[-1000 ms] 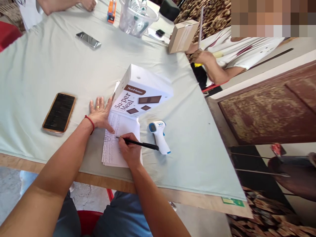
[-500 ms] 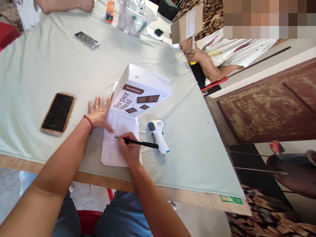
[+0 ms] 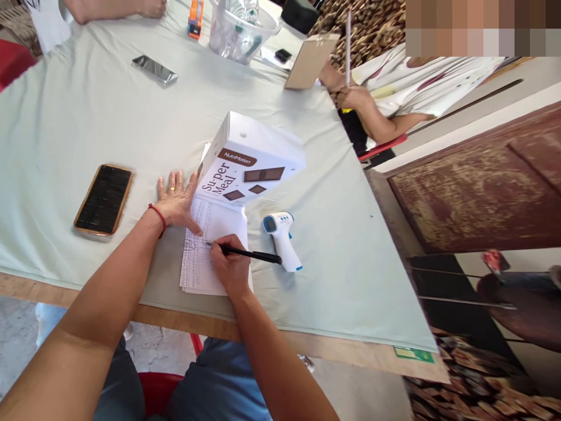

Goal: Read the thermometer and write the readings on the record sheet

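A dark phone [image 3: 104, 199] in an orange-brown case is seen lying flat on the pale green cloth of the worktop [image 3: 65, 128], at the far left and apart from the other items. Just right of it, the left hand [image 3: 177, 202] is laid open and flat, palm down, with fingers spread; a ring and a red wrist cord are noted. Its thumb side is pressed onto the left edge of a written sheet of paper [image 3: 205, 257], which is held down by it. The sheet is placed near the front edge of the worktop, and its far end is covered by a white carton [image 3: 249, 161] printed with brown lettering, which is resting tilted on it. The right hand [image 3: 230, 266] is closed around a black pen [image 3: 248, 254], and the pen tip is set on the sheet, close to the left thumb. Just right of the pen's rear end, a white and blue infrared thermometer [image 3: 283, 240] is seen lying on the cloth. Farther back, a second phone [image 3: 154, 69], an orange object [image 3: 195, 17] and a clear plastic tub [image 3: 239, 32] are recorded. At the right edge, a brown cardboard box [image 3: 310, 61] is held by another person's hand [image 3: 353, 96].
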`<state>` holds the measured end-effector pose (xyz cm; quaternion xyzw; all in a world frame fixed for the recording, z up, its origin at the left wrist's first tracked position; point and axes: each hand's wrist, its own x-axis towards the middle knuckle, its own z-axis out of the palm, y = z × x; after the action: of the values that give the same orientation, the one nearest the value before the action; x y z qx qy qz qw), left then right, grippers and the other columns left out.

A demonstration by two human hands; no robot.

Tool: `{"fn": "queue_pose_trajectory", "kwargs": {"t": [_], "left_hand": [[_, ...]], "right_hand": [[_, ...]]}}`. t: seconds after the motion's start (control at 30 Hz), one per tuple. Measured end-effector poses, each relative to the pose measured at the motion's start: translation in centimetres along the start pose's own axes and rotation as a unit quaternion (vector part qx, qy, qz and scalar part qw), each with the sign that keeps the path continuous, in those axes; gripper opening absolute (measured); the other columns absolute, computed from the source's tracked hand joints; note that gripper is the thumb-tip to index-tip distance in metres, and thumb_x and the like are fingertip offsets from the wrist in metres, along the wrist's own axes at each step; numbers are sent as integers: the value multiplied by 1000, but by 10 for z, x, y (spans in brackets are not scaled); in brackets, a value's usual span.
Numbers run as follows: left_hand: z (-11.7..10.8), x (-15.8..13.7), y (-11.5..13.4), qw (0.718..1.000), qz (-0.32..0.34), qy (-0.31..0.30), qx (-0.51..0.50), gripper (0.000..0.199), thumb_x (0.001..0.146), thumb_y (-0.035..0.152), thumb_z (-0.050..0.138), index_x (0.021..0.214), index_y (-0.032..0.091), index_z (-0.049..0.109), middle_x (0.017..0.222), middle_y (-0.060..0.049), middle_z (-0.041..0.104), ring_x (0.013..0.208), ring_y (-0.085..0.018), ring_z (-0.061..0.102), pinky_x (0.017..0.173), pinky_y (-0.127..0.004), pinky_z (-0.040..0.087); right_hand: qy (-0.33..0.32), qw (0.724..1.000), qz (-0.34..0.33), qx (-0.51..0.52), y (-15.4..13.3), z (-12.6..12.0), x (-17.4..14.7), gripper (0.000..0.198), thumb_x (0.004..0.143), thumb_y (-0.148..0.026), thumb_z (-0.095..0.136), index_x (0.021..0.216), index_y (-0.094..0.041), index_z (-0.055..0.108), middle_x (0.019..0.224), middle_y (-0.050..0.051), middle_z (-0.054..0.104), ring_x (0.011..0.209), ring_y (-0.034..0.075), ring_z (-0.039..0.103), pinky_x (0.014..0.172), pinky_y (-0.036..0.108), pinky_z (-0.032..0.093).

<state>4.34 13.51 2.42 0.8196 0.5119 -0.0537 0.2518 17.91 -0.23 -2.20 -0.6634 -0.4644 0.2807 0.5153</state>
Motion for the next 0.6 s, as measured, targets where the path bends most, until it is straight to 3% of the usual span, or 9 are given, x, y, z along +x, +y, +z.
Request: {"fn": "queue_pose_trajectory", "kwargs": {"t": [0.2,0.4,0.6], "left_hand": [[0,0,0,1000,1,-1,4,162,48,72,84,158,16,-20,165,-24,-20,151,-41,-24,119,-64,-14],[0,-1,1,1000,-1,5,4,162,47,71,86,159,14,-17,164,-25,-18,152,-43,-22,119,-64,-13],[-2,-2,2,1000,-1,-5,14,164,45,69,88,159,12,-16,163,-29,-19,152,-42,-21,119,-64,-12]], "right_hand": [[-6,1000,-4,-1,1,-1,-1,12,68,-34,57,63,-24,50,54,-6,49,53,12,43,52,26,38],[31,1000,1,4,0,0,-1,11,68,-33,57,65,-24,52,56,-5,52,55,13,46,55,27,41],[14,1000,2,2,2,0,-1,11,68,-32,58,64,-24,51,55,-6,50,55,13,44,54,27,39]]}}
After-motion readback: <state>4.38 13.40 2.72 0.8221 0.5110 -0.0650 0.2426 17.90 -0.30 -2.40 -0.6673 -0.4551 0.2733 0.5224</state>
